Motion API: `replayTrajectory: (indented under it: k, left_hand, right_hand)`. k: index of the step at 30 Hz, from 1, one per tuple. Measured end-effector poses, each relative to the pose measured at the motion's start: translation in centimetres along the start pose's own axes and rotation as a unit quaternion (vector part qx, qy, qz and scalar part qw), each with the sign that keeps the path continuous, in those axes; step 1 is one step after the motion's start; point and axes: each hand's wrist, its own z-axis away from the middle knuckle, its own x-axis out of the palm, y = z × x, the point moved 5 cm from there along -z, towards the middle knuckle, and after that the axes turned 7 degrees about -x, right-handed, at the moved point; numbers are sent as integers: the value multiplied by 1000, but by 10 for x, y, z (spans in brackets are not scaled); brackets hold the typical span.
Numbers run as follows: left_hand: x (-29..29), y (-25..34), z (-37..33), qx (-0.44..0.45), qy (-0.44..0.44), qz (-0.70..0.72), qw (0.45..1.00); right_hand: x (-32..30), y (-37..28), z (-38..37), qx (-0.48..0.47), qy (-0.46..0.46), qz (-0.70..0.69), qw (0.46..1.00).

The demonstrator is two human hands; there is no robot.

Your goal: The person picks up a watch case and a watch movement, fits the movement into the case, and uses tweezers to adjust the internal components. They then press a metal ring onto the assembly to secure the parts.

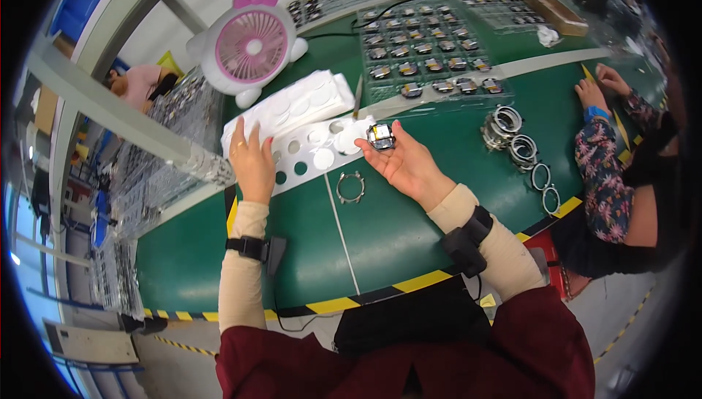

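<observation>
Palm up, my right hand [406, 165] holds a small round watch module [381, 136] between thumb and fingers; its face shows a pale square part and a yellow bit. My left hand [251, 161] is raised with fingers apart, nothing visible in it, beside a white sheet with round cut-outs [298, 167]. Some circles in that sheet are white discs, others are holes showing the green table. Behind it lies a stack of white sheets [292, 103]. A metal watch case ring [350, 187] lies on the table between my forearms.
Beyond my hands, a clear plastic tray [380, 90] holds rows of modules. Tweezers [357, 99] lie near it. Several metal rings [503, 125] are piled at right. A pink-and-white fan [252, 47] stands back left, near a metal post [139, 118]. A co-worker's hands [596, 92] are at far right.
</observation>
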Motion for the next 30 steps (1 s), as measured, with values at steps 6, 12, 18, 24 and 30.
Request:
replayTrajectory:
  k: [6, 12, 18, 24, 30]
  left_hand:
    - [-1, 4, -4, -128, -91, 34, 987]
    - [-34, 77, -7, -8, -11, 189, 982]
    - [-31, 124, 3, -38, -88, 321, 942]
    - [-22, 129, 17, -112, -123, 365, 916]
    - [-15, 122, 22, -127, -102, 394, 904]
  right_hand:
    - [-9, -12, -3, -49, 29, -38, 998]
    - [-7, -8, -4, -52, 59, -95, 992]
    - [4, 0, 2, -47, -12, -29, 998]
    - [23, 16, 17, -53, -57, 67, 995]
    - [27, 13, 19, -49, -82, 101, 990]
